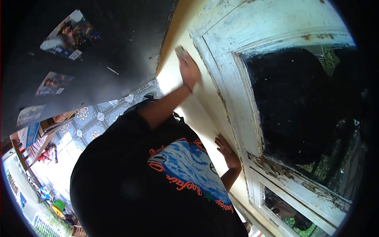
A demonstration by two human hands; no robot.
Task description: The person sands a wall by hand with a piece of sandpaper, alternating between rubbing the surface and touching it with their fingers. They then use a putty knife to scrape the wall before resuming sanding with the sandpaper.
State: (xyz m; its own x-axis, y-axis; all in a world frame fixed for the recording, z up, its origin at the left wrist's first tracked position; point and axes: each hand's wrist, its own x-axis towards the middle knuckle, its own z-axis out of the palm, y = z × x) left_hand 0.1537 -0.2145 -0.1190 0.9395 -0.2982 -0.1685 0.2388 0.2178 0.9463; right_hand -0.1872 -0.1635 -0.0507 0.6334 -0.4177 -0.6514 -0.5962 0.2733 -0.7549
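Note:
My left hand (188,70) is raised against the cream wall strip (205,106), a dark band round its wrist. Its fingers close over a small greyish-green piece (180,51), too blurred to name. Lower down, my right hand (227,153) lies on the same strip with fingers stretched out, beside the door frame. A black shirt (118,177) with a blue and orange print fills the lower middle of the view, between the two arms.
At right stands a worn whitish door (233,98) with peeling paint and dark glass panes (288,106). A black panel (122,39) with stickers covers the upper left. Patterned floor tiles (100,116) show below it. A wooden chair (23,156) carries a box at far left.

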